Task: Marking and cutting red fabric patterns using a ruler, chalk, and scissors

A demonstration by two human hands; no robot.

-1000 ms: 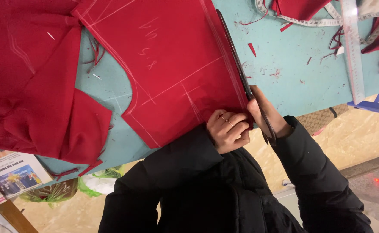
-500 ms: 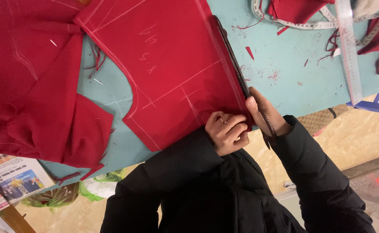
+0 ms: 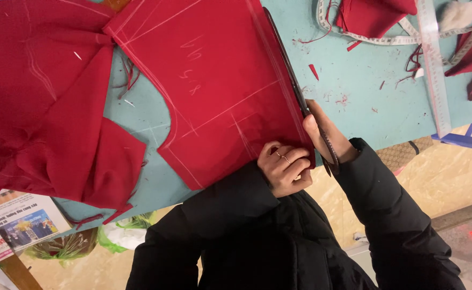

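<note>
Cutting along the chalked right edge of the red fabric panel, the right hand is clenching the scissors while the left hand, fingers curled, is pinning the cloth at the near worktop edge. The blades are lying far up the line, so the cut appears well advanced. The teal worktop is carrying red offcuts, thread scraps, a tape measure and a clear ruler; bare flooring is showing beyond.

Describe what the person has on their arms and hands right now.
Both arms are in black, slightly padded jacket sleeves reaching the wrists. The hands are bare, no gloves. The left hand wears thin gold-coloured rings on two fingers; no ring shows on the right hand.
</note>
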